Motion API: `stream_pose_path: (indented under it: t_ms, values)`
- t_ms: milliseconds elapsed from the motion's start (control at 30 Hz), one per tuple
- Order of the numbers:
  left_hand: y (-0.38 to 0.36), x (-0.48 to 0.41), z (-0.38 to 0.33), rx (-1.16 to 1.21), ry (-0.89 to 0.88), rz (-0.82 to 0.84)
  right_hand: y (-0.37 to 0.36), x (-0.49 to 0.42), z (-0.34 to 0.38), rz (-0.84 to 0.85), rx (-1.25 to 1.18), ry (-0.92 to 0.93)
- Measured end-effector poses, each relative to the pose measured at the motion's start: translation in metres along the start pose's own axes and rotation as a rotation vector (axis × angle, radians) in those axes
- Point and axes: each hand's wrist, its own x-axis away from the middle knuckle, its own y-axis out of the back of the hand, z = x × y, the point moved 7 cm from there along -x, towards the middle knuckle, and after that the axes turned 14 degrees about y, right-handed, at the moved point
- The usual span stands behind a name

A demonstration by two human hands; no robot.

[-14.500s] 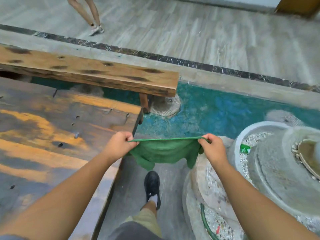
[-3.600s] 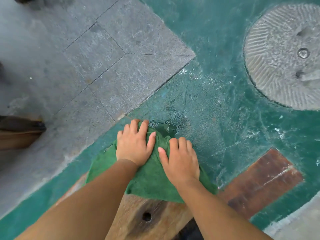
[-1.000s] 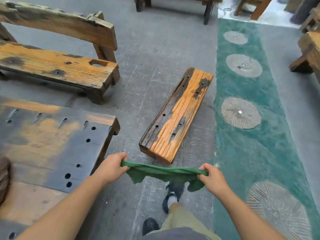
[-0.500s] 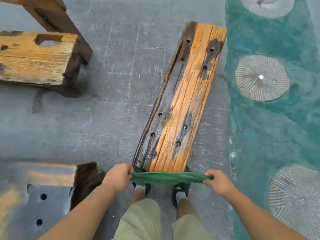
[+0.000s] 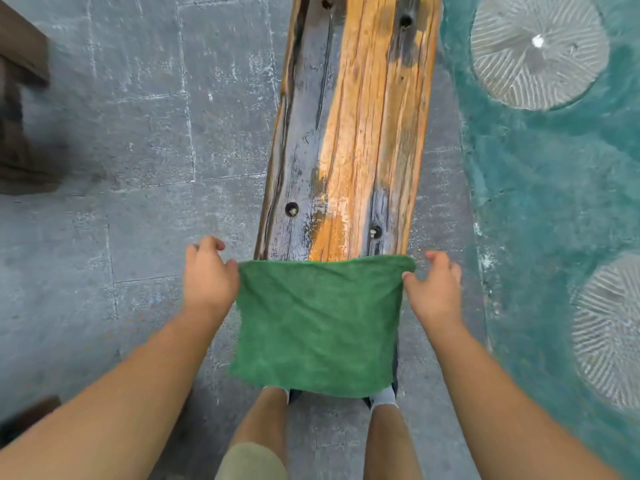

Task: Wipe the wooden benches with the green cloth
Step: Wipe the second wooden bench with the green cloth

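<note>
Soft, even daylight fills the view from no clear side. Shadows are faint, with a thin dark one under the cloth [image 5: 318, 323]. The dark side of the bench [image 5: 349, 133] shines white in small spots. Everything looks a little blurry, most at the edges, where the lines in the floor [image 5: 138, 133] bend and smear.

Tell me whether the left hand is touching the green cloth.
Touching. The head view shows the left hand pinching the upper left corner of the green cloth, with no gap between the fingers and the fabric.
</note>
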Motion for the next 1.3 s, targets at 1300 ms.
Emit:
stream_pose_path:
  t_ms: [1300]
  values:
    - [-0.076,-0.027,-0.132,-0.053,-0.145,-0.143,-0.039,-0.107,0.078,-0.193,0.109,0.186]
